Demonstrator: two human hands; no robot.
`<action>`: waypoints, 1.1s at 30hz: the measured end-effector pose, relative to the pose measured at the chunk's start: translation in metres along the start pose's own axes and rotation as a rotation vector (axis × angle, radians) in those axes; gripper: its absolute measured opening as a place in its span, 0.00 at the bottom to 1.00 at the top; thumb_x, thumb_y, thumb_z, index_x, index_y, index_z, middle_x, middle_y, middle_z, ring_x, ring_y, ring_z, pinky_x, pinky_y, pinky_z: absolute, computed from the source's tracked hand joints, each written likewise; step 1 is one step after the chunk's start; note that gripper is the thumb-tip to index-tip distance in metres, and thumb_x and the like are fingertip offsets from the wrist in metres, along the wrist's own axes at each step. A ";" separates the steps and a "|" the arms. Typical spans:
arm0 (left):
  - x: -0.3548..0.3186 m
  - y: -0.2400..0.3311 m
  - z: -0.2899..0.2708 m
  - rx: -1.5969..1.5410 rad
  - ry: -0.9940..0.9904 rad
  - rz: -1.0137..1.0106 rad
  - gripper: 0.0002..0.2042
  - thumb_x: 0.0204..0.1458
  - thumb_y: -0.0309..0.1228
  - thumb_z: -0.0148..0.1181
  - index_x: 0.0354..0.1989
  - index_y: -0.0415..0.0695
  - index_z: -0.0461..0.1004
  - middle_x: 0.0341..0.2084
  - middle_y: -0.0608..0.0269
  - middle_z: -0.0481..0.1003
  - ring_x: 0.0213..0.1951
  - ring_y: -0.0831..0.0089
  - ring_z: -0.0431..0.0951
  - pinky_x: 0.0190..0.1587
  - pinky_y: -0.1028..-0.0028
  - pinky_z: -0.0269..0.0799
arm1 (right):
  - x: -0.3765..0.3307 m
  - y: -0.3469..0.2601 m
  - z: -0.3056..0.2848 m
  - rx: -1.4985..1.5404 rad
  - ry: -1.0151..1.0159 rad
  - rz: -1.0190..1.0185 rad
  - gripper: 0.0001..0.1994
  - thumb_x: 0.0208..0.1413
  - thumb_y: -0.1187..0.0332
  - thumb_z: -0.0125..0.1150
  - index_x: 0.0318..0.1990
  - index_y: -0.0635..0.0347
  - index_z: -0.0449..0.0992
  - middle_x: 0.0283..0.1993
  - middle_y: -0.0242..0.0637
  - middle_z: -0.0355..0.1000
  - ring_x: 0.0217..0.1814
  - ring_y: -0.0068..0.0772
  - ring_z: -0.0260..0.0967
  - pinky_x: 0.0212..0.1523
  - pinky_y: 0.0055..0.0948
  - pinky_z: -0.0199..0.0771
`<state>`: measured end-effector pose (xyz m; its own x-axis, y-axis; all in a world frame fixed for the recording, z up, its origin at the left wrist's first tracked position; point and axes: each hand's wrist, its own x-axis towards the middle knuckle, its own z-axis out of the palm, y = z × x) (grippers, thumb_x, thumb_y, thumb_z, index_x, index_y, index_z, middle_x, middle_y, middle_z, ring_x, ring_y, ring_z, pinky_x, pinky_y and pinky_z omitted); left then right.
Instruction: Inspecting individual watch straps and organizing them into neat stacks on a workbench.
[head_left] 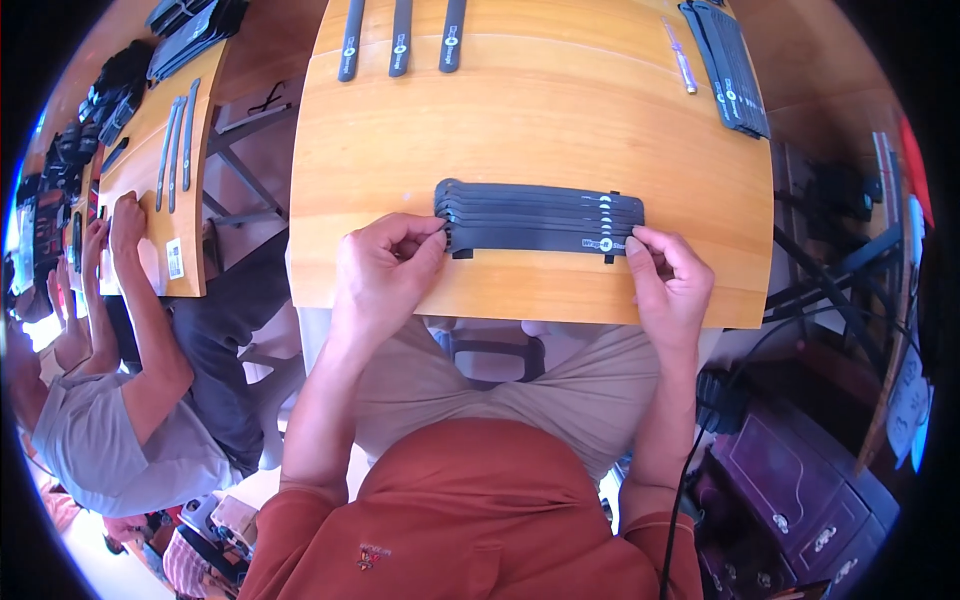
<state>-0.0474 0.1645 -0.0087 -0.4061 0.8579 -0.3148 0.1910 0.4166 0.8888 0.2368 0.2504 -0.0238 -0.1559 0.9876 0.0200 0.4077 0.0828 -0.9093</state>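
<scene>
A fanned row of black strap-like bands (pixel 530 208) with rounded ends lies crosswise near the front edge of the wooden table, each overlapping the one behind it. Small pale marks line up near their right ends, and black tabs stick out below. My left hand (pixel 385 275) pinches the left end of the nearest strap (pixel 530 236) between thumb and fingers. At its right end, my right hand (pixel 675 285) holds the same strap, thumb and forefinger pressed together.
Three single black straps (pixel 400 40) lie at the table's far left. At the far right are a stack of straps (pixel 728 75) and a thin purple-and-clear tool (pixel 680 58). A co-worker (pixel 120 400) sits at another table (pixel 205 235) on the left. Dark purple drawers (pixel 790 470) stand lower right.
</scene>
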 end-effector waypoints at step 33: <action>0.000 -0.002 -0.001 0.050 0.005 0.049 0.08 0.56 0.23 0.67 0.42 0.32 0.83 0.24 0.61 0.82 0.27 0.83 0.79 0.31 0.79 0.75 | 0.001 0.000 0.001 -0.084 0.006 -0.110 0.06 0.58 0.79 0.69 0.41 0.70 0.81 0.31 0.39 0.78 0.27 0.22 0.71 0.30 0.22 0.70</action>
<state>-0.0484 0.1637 -0.0099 -0.3996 0.8760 -0.2700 0.2554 0.3892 0.8850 0.2363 0.2513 -0.0242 -0.1988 0.9727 0.1199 0.4624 0.2009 -0.8636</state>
